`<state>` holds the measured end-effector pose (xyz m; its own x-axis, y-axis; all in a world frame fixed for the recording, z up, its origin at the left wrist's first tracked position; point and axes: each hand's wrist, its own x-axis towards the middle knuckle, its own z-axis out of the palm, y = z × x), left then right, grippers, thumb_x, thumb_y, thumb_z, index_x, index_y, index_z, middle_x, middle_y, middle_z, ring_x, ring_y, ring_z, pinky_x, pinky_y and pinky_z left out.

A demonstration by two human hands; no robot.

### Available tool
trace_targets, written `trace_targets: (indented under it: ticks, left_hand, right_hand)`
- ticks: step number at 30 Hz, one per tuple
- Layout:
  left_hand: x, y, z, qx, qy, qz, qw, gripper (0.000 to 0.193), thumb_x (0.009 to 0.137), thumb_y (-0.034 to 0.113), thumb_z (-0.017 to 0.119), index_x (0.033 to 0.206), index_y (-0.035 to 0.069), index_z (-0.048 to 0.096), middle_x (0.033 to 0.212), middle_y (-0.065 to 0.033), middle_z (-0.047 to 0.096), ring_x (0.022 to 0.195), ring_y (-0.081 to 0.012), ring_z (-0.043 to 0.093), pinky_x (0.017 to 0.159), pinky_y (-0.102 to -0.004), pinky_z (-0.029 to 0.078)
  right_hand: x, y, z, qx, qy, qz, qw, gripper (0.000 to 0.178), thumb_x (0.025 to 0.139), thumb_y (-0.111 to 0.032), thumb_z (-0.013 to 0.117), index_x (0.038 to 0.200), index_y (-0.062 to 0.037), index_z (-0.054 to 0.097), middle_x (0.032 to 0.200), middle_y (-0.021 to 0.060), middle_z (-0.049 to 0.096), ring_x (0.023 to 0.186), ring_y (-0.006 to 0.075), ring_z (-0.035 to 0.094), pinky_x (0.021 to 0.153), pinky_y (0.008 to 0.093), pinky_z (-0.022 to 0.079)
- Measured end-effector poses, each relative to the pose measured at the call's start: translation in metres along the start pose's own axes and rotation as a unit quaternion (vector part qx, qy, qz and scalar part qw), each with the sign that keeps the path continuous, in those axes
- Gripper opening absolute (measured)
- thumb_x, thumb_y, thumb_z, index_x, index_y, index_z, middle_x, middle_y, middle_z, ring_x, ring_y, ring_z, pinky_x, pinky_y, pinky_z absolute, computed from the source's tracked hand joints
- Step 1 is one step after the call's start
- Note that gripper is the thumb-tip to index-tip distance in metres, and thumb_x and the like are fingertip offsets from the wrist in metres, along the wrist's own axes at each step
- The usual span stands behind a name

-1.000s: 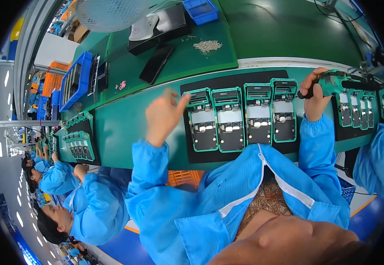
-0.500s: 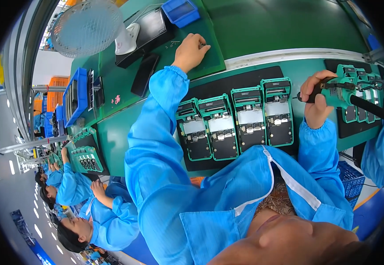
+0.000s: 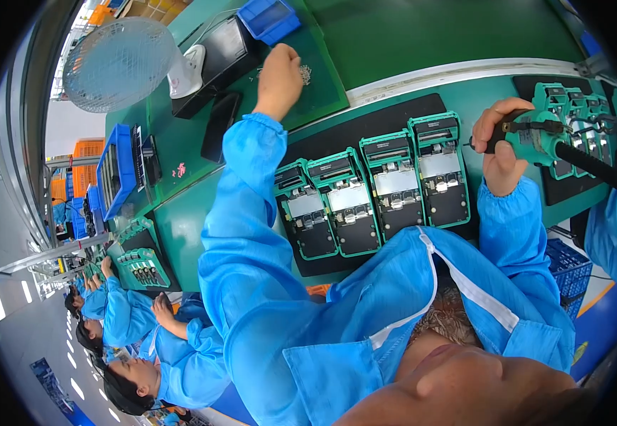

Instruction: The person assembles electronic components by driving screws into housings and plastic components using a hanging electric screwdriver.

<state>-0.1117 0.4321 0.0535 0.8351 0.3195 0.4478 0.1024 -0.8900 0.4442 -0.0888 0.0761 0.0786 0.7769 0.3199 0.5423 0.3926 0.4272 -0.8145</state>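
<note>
My left hand is over the green mat with its fingers curled in, beside a small pile of screws; what the fingers hold, if anything, is hidden. In my right hand is a green and black electric screwdriver, gripped by its handle, with its bit pointing left and a thick black cable behind. Between my arms, several green-framed phone housings with exposed boards and silvery plates stand in a row on a black mat.
A blue bin, a black box and a dark flat device sit at far left, near a fan. More green housings lie at right. Co-workers sit along the bench to the left.
My left hand has moved left and slightly away from me across the green mat, and its fingers have turned in. The screw pile now shows. My right hand still holds the screwdriver.
</note>
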Motion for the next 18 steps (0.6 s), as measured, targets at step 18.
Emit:
trace_targets:
  ticks: [18]
  left_hand:
    - [-0.124, 0.174, 0.018, -0.211, -0.133, 0.138, 0.959, 0.01, 0.078, 0.005, 0.063, 0.087, 0.001, 0.06, 0.079, -0.0131, 0.061, 0.072, -0.0314, 0.061, 0.063, -0.0358, 0.049]
  right_hand:
    - [-0.001, -0.03, 0.02, 0.193, -0.064, -0.052, 0.978, 0.071, 0.073, -0.063, 0.063, 0.108, -0.0046, 0.043, 0.069, 0.0021, 0.048, 0.049, 0.0087, 0.044, 0.044, 0.0227, 0.036]
